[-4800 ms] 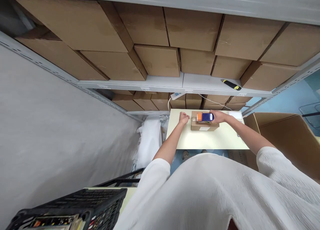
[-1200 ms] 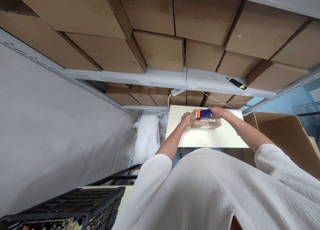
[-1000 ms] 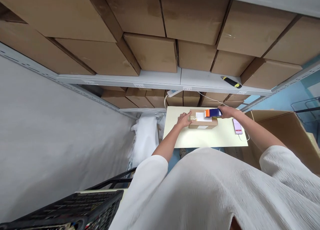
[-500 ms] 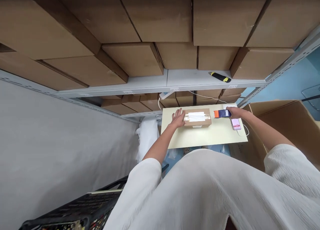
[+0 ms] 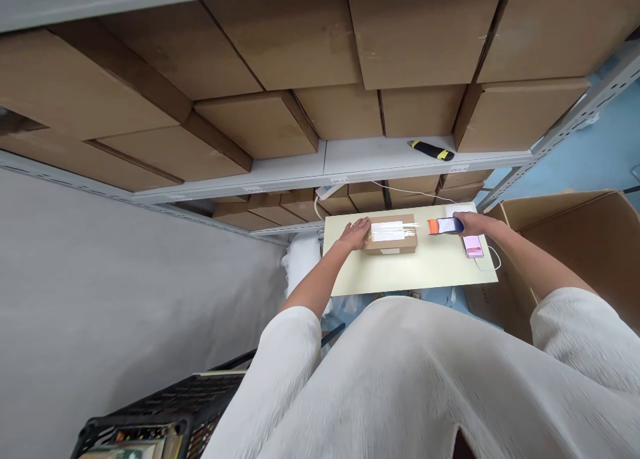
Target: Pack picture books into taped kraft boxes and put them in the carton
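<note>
A small brown carton (image 5: 391,243) with a white label and clear tape on top lies on the cream board (image 5: 380,276). My left hand (image 5: 356,234) rests on the carton's left end, its fingers extended. To the right of the carton, my right hand (image 5: 469,224) is wrapped round a blue and orange tape dispenser (image 5: 444,226). A shiny strip of tape reaches from the carton's right end toward the dispenser. A phone with a pinkish screen (image 5: 473,246) lies just below my right hand.
Brown boxes (image 5: 340,112) fill the shelf ahead, where a black and yellow cutter (image 5: 431,150) lies on the shelf edge. A large open carton (image 5: 575,246) stands at the right. At the lower left is a black crate (image 5: 185,406); a grey wall rises above it.
My left hand's fingers have flattened over the carton's left end. The carton appears slightly further left, with a gap to the dispenser. The camera view has tilted a little.
</note>
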A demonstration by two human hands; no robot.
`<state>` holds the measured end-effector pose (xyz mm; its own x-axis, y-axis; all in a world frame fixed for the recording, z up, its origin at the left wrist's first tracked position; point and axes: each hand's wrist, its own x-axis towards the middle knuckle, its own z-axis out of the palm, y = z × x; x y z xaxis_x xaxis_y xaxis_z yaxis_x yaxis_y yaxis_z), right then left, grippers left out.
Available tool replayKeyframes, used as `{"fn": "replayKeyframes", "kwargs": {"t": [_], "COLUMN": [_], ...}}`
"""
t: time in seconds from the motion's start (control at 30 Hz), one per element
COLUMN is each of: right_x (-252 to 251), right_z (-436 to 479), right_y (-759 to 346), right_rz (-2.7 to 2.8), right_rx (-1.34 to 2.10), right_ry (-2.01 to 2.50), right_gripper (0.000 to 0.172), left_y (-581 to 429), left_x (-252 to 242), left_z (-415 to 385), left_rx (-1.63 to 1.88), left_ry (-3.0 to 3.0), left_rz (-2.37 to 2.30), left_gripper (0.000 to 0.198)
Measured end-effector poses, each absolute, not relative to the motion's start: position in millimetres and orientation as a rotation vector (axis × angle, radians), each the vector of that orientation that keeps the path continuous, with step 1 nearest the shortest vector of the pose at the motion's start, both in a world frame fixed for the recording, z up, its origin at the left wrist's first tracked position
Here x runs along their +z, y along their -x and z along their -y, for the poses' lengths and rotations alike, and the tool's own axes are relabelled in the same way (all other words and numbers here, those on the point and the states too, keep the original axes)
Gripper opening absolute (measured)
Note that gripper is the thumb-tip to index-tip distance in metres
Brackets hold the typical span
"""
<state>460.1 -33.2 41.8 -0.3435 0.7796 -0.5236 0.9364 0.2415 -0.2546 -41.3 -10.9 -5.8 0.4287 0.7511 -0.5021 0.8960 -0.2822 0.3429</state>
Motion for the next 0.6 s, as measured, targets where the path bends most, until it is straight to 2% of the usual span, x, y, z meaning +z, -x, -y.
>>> {"fn": "replayKeyframes", "kwargs": {"t": [0.27, 0.47, 0.6], "right_x": [27.9, 16.4, 13.5], "right_z": [35.5, 34.2, 30.0], "right_y": [-468.5, -417.1, -382.9], "right_rz": [-2.188, -2.098, -2.102], "right_rx": [-0.704, -0.605, -0.584], "right_ry": [-1.629, -1.623, -1.592], "right_gripper": [0.041, 0.054, 0.055], "left_y": [39.3, 38.1, 38.3], "left_x": [-5.8, -5.9, -5.6], "left_z": [11.3, 9.6, 11.2], "left_rx": [-0.313, -0.309, -0.279], "left_ry": [-2.073, -2.068, -2.073], "left_rz": [-1.407, -1.404, -1.396], "left_gripper": [0.098, 0.100, 0.100]}}
